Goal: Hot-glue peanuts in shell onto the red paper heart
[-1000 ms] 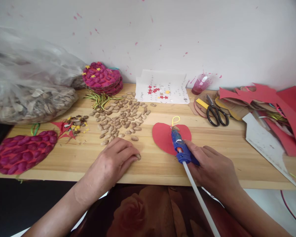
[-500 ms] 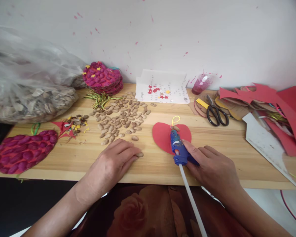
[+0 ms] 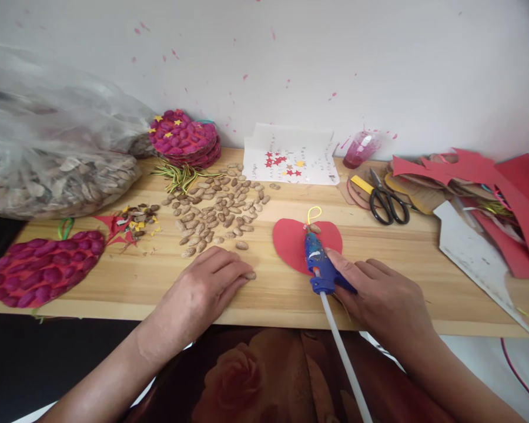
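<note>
I am in the gluing step. My right hand (image 3: 381, 299) is wrapped around the blue glue gun (image 3: 320, 264), fingers pressed tight on its handle. The white glue stick (image 3: 344, 352) pokes out of the back toward me. The tip of the gun points down at the top of the red paper heart (image 3: 291, 244), close to one small peanut shell (image 3: 314, 228) that sits there just under the yellow loop (image 3: 314, 214). I cannot tell if glue is coming out yet.

My left hand (image 3: 203, 291) lies flat on the wooden table (image 3: 423, 264), fingers stretched out and close together. Its fingertips (image 3: 242, 275) touch one loose shell (image 3: 249, 275), but they are not pinching it. It only rests against them.

The big pile of shells (image 3: 214, 214) is just past my left hand. The red heart is between my two hands, a bit nearer the right one.

I think the heart is nearly bare, so the work is only starting. The next move, I think, needs a small dot of glue on the red paper, then my left fingers must pinch that shell, carry it over and press it down softly. The tip is likely hot, so my fingers should stay away from it.

A finished heart covered in purple shells (image 3: 44, 270) lies far left, and black scissors (image 3: 385, 200) lie far right.
</note>
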`<action>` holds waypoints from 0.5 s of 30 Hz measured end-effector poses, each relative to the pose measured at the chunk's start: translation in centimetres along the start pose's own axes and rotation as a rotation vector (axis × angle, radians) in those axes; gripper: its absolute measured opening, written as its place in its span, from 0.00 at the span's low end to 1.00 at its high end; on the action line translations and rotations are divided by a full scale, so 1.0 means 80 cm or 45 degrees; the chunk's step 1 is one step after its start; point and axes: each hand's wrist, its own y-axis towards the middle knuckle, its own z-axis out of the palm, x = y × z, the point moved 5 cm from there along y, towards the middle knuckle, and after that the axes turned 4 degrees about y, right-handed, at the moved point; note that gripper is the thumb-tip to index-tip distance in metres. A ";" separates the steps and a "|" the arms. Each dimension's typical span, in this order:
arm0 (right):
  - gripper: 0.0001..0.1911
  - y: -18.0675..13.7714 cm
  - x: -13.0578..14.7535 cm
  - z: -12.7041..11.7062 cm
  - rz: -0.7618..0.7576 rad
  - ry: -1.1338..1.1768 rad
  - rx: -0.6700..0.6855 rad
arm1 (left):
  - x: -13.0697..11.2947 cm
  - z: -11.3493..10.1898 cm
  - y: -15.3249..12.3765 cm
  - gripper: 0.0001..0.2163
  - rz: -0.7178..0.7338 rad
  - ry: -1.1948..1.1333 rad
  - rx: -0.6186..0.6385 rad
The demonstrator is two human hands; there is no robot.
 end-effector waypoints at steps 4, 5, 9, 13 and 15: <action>0.21 0.001 0.000 -0.005 0.004 0.005 -0.046 | 0.001 0.001 -0.001 0.09 -0.001 0.003 -0.002; 0.21 0.001 0.000 -0.005 0.004 0.005 -0.057 | 0.002 0.001 -0.002 0.09 0.004 0.002 -0.006; 0.22 0.001 -0.001 -0.005 0.009 0.015 -0.064 | 0.002 0.000 -0.002 0.09 0.017 0.004 -0.013; 0.22 0.000 -0.001 -0.004 0.001 0.046 -0.043 | -0.009 0.000 0.015 0.09 0.084 0.038 0.033; 0.22 0.001 0.000 -0.004 -0.013 0.054 -0.032 | -0.019 0.004 0.030 0.11 0.157 0.070 0.107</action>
